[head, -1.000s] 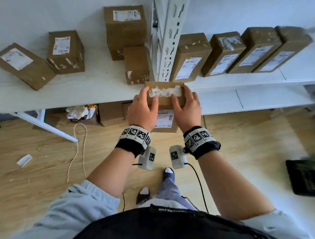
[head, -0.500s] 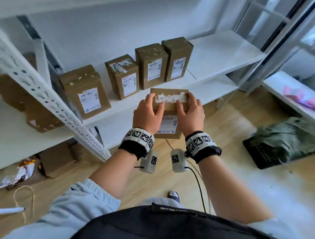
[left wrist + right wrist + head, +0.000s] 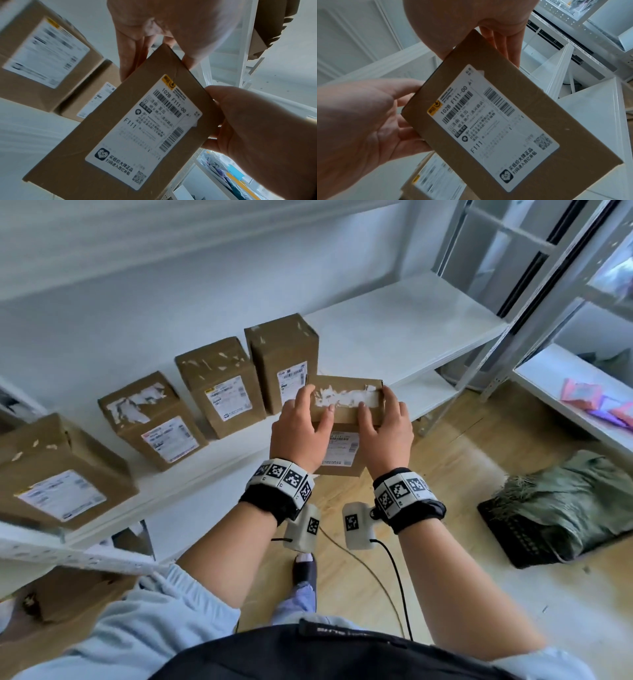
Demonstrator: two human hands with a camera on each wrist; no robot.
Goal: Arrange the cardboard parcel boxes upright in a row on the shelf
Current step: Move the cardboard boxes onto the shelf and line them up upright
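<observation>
A brown cardboard parcel box (image 3: 342,419) with a torn white strip on top and a shipping label (image 3: 145,128) on its front hangs upright in the air. My left hand (image 3: 298,433) and right hand (image 3: 387,429) grip its top end from either side, fingers curled over the top. It sits at the front edge of the white shelf (image 3: 394,330), just right of the last upright box (image 3: 284,361). The row runs left through box (image 3: 219,385), box (image 3: 150,419) and box (image 3: 58,470). In the right wrist view the box (image 3: 505,121) fills the middle.
The shelf board right of the row is bare up to a grey metal post (image 3: 493,368). A lower shelf board (image 3: 424,395) lies beneath. A green sack on a black crate (image 3: 565,508) sits on the wooden floor at right. Another rack with pink packets (image 3: 582,395) stands beyond.
The view has swung right along the shelf. Both hands have carried the box from the left bay past the row to its right end, closer to the shelf edge.
</observation>
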